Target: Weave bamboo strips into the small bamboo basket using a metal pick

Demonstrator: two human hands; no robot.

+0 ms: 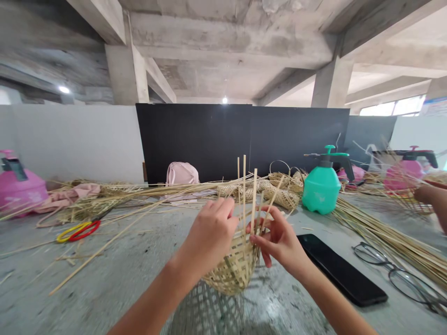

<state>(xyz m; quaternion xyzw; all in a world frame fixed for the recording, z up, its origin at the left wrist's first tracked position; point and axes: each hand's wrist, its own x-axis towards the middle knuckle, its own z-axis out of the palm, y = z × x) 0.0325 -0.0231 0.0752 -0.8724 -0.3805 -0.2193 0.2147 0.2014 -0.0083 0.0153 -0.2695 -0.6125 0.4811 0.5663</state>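
Both forearms are bare to the frame's edge, and the left hand (209, 237) and right hand (279, 239) wear nothing.

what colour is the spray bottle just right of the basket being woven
Teal green spray bottle, with a black nozzle arm; it shows clearly in the head view.

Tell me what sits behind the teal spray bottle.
Behind the teal spray bottle a pink object pokes out on its right, before a black panel. The bottle covers the rest of it.
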